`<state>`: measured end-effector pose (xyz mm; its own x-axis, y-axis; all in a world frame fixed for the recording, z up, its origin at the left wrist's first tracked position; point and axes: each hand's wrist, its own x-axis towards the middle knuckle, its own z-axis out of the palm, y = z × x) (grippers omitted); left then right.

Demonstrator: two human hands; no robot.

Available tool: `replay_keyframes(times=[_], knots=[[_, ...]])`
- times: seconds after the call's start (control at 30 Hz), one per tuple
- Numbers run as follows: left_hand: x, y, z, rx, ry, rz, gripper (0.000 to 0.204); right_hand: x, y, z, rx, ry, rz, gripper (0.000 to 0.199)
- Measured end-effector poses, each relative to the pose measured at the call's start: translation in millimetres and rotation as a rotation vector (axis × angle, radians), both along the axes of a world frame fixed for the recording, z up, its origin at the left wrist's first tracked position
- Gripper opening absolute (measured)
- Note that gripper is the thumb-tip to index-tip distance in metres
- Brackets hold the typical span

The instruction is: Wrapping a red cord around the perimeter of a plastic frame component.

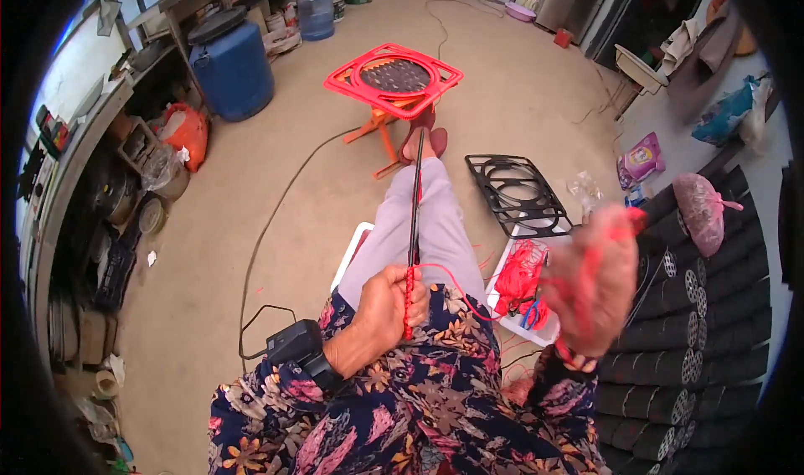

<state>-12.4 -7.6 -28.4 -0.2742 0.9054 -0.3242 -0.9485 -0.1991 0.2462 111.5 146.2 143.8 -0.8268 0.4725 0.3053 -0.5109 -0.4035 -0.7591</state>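
My left hand [387,312], a black device strapped at its wrist, is closed around a thin black rod [414,215] above my lap. Red braided wrapping [409,314] covers the rod's near end within my grip. From there the rod runs away from me along my legs toward my feet. A red cord [456,286] loops off the wrapping to the right. Raised at the right, my right hand [590,278] is smeared by motion; red cord shows across its fingers and beyond them. Below it, a white basket [548,338] contains tangled red cord [523,276] and blue-handled scissors [533,314].
Ahead stands an orange stool [383,136] topped by red square frames [343,80]. Black frames [519,192] lean on the basket. Stacked black slatted pieces [662,383] line the right. A blue barrel [233,71] stands far left; a dark cable [266,211] crosses the floor.
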Motion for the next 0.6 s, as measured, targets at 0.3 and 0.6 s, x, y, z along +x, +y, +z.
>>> replay_keyframes(times=[0.3,0.6], knots=[[-27.2,-29.0,23.3,-0.489,0.503,0.312,0.026,-76.8,4.3,-72.9,0.604,-0.435,0.057,0.007],[-49.9,-14.5,64.6,-0.178,0.665,0.060,0.027,-90.6,-1.7,-92.7,0.548,-0.492,0.221,0.013]])
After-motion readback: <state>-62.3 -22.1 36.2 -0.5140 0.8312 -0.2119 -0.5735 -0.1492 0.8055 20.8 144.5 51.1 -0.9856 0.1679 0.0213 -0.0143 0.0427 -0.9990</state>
